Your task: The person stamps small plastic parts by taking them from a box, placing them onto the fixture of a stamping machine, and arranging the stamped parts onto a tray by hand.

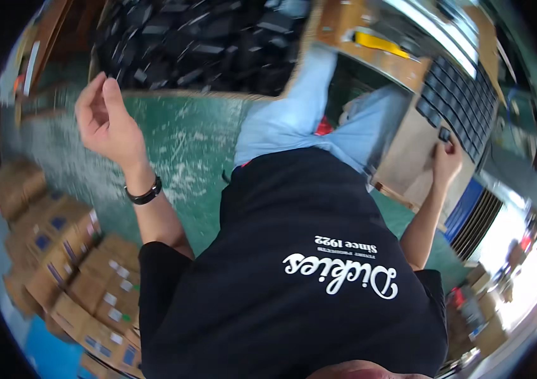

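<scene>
- Pressing down at your right, your right hand pinches a small black rectangular part between its fingertips, right at the near end of a tray of matching black parts in rows.
- That tray's long axis runs away from you toward the upper right, resting on a flat brown cardboard sheet; the held part sits at its lower corner, touching the row ends.
- Your left hand is raised well apart on the other side, fingers loosely curled and palm open, holding nothing; a black wristband circles its wrist.
- The right hand is clearly the nearer one to the tray; the left is closer to the big cardboard bin heaped with loose black parts ahead of you.
- Between the hands lie your light blue trouser legs over the green floor.
- Stacked brown cardboard boxes with labels sit low on your left.
</scene>
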Motion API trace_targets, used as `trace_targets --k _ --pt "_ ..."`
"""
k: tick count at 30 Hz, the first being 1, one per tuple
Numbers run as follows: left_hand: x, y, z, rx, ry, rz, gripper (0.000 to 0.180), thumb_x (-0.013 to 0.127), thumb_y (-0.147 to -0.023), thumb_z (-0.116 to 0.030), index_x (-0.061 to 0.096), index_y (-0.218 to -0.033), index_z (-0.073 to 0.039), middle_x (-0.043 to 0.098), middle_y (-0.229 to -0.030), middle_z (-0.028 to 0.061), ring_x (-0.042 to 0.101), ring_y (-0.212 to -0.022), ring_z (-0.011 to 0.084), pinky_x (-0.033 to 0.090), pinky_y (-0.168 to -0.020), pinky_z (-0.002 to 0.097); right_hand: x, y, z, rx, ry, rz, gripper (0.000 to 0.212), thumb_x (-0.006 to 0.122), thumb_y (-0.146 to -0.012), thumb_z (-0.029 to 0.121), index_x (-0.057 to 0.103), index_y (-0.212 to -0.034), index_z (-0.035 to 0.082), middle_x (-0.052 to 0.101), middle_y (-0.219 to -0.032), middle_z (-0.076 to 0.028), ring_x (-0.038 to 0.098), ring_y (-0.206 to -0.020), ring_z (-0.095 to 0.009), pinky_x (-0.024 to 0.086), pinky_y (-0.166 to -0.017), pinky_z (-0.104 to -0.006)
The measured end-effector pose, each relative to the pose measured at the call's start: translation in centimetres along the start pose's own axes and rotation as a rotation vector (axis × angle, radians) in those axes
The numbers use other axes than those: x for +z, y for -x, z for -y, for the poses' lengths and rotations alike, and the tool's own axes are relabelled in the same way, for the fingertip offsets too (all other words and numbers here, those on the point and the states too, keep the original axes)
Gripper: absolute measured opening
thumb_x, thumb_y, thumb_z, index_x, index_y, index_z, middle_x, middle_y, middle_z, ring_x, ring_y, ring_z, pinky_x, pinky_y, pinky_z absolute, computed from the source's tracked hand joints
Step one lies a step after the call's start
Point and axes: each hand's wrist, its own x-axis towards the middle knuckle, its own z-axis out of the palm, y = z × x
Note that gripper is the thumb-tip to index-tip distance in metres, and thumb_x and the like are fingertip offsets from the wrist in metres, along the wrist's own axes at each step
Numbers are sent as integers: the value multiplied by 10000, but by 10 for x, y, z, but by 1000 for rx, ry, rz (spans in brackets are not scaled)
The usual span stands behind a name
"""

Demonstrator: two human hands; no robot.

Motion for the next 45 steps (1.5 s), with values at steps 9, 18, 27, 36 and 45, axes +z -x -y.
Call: trace_targets --k 9,18,27,36,45 --pt "-89 240 216 -935 -19 20 197 742 -1004 -119 767 -1175 -25 777 -1055 61 680 -913 139 559 -850 268 -6 -8 7 -68 0 42 440 749 -1009 259 730 -1332 -39 663 -784 -37 565 -662 -117 480 -626 -229" --pt "-40 468 215 -1593 114 408 382 739 -1016 -366 726 -1140 -5 741 -1037 109 675 -933 194 559 -839 324 -16 -23 -1 46 -101 75 375 778 -1028 258 728 -1287 -9 671 -843 -36 557 -676 -96 465 -613 -226" --pt "-29 419 179 -2412 566 -98 731 604 -1094 -505 444 -1578 19 528 -1531 229 568 -1307 270 486 -1105 383 -27 -16 12 166 -151 172 251 738 -1028 168 729 -1220 7 658 -852 -22 533 -658 -81 439 -579 -218" --pt "-25 445 174 -2114 481 74 673 616 -1075 -520 508 -1492 -3 611 -1361 184 612 -1113 246 518 -946 383 -33 8 51 -70 -109 -68 241 724 -1021 110 707 -1245 21 670 -879 -35 568 -692 -92 468 -618 -219" --pt "-26 487 181 -1829 404 89 622 628 -1056 -535 572 -1407 -24 694 -1192 138 656 -920 223 549 -787 382 28 160 234 -1175 65 577 263 696 -969 -66 720 -1219 13 691 -977 -53 591 -800 -134 467 -722 -229"
